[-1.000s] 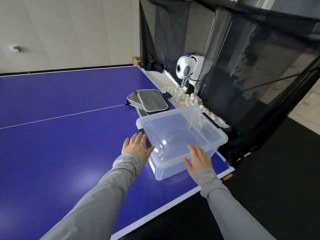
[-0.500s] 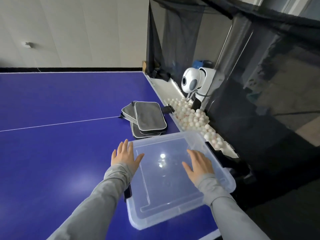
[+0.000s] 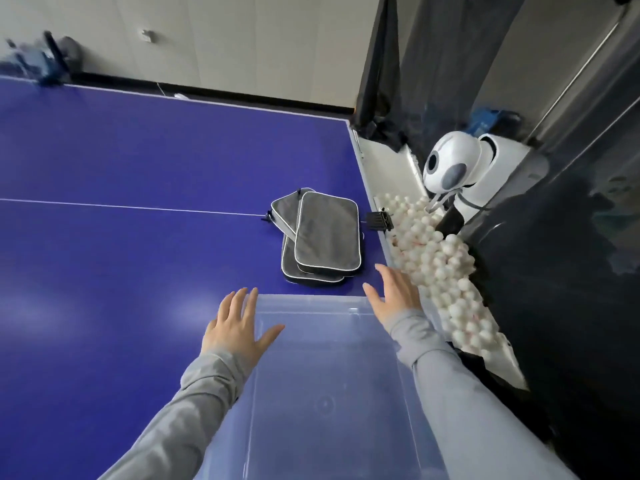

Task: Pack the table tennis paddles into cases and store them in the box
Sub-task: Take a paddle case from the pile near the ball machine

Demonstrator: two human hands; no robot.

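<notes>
Nearest the camera, a clear plastic storage box (image 3: 325,393) sits on the blue table-tennis table (image 3: 121,271), its near end cut off by the bottom of the frame; nothing can be made out inside it, and its walls are hard to trace because the plastic is see-through. Two grey-sleeved arms reach forward over it. The left hand (image 3: 239,327) lies flat with fingers straight and spread at the box's far left corner, gripping nothing; whether the palm actually touches the rim cannot be told. The right hand (image 3: 394,296) is likewise loose and spread, holding nothing, over the far right corner, its fingertips reaching just past the rim toward the table's edge.

Just beyond the box, apart from both hands, lie three grey zippered paddle cases with white piping (image 3: 322,237), stacked and fanned; the lower two are mostly covered by the top one. Whether paddles are inside cannot be seen.

To the right, a white tray holds a heap of white table-tennis balls (image 3: 436,258), with a white ball-serving robot (image 3: 457,168) behind it, partly veiled by black catch netting (image 3: 554,237). At far left, blurred dark and blue shapes (image 3: 45,64) at the table's edge are too smeared to identify.
</notes>
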